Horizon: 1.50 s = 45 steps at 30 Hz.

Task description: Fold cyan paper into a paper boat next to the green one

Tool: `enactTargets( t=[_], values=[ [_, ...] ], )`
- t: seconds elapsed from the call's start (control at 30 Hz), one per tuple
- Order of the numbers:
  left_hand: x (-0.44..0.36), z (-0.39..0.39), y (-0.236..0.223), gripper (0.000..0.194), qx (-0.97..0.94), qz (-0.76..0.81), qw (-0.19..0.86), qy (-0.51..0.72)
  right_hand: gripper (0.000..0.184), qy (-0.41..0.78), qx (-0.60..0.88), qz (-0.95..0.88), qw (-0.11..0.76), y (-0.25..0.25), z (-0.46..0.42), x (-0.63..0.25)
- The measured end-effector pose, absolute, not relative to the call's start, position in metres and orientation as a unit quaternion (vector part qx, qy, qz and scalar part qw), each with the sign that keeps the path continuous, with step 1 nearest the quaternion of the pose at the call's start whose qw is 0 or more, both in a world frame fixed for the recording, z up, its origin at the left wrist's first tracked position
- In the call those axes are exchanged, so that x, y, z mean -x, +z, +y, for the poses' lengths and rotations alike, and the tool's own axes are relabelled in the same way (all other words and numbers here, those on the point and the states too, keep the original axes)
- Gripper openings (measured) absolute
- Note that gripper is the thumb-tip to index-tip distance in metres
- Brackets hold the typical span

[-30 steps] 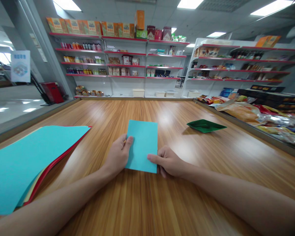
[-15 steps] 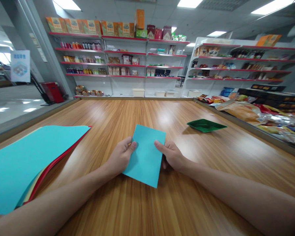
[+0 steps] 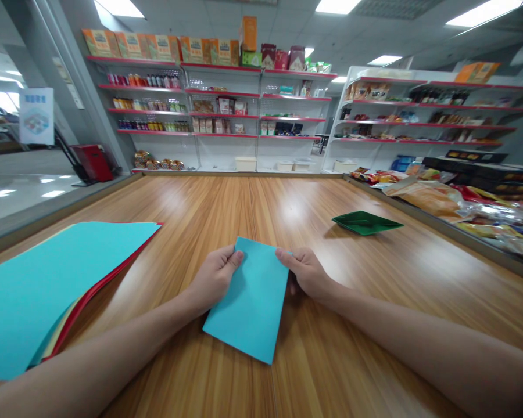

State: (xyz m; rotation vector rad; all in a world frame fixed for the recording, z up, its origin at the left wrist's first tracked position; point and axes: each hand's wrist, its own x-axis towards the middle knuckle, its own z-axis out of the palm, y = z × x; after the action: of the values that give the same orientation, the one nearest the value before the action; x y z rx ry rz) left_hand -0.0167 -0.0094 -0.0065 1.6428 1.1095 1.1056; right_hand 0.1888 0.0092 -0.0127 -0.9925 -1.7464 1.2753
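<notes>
Turquoise paper (image 3: 248, 302), a small rectangle that looks folded, sits between my two hands over the middle of the counter (image 3: 318, 371), its near end swung a little to my left. My left hand (image 3: 218, 277) pinches the left edge close to the far corner, thumb on top, and my right hand (image 3: 311, 276) grips the far right corner the same way; the fingers beneath are mostly hidden, and I cannot tell whether the near edge touches the wood. Holding both sides at the far end probably keeps the piece flat and steady while the rest of it reaches towards me, with its face in plain view. Off to my left lies a stack of large sheets (image 3: 70, 278), turquoise on top with pale yellow and red showing along the curled edge; it seems set aside there so the middle is left for handwork, yet my left forearm (image 3: 126, 348) crosses in front of its near corner and hides part of it. A green folded paper (image 3: 366, 222) rests to the right, beyond my right hand and well apart from it, so it does not get in the way. Past the counter's right-hand rim are snack packets (image 3: 422, 197) and black boxes (image 3: 475, 177), and behind the far rim stand stocked shelves (image 3: 220, 135), none of them near my grip.
</notes>
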Motion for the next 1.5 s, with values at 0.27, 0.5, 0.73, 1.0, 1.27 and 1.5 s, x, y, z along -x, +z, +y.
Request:
enactTargets(
  t=[0.27, 0.5, 0.73, 1.0, 1.27, 1.5],
  values=[
    [0.015, -0.012, -0.003, 0.035, -0.668, 0.441, 0.412, 0.436, 0.065, 0.493, 0.393, -0.670, 0.391, -0.014, 0.010, -0.190],
    [0.016, -0.013, -0.002, 0.039, -0.644, 0.436, 0.458, 0.431, 0.064, 0.489, 0.386, -0.682, 0.383, -0.014, 0.008, -0.190],
    [0.013, -0.009, -0.003, 0.041, -0.654, 0.456, 0.411, 0.442, 0.062, 0.499, 0.376, -0.690, 0.365, -0.012, 0.006, -0.188],
    [0.014, -0.015, -0.003, 0.042, -0.651, 0.493, 0.343, 0.464, 0.066, 0.544, 0.345, -0.692, 0.327, -0.012, -0.005, -0.183],
    [0.013, -0.018, -0.001, 0.041, -0.641, 0.509, 0.330, 0.470, 0.065, 0.573, 0.310, -0.703, 0.284, -0.012, -0.012, -0.182],
    [0.012, -0.018, 0.002, 0.039, -0.649, 0.526, 0.303, 0.458, 0.067, 0.568, 0.294, -0.720, 0.268, -0.005, -0.017, -0.181]
  ],
)
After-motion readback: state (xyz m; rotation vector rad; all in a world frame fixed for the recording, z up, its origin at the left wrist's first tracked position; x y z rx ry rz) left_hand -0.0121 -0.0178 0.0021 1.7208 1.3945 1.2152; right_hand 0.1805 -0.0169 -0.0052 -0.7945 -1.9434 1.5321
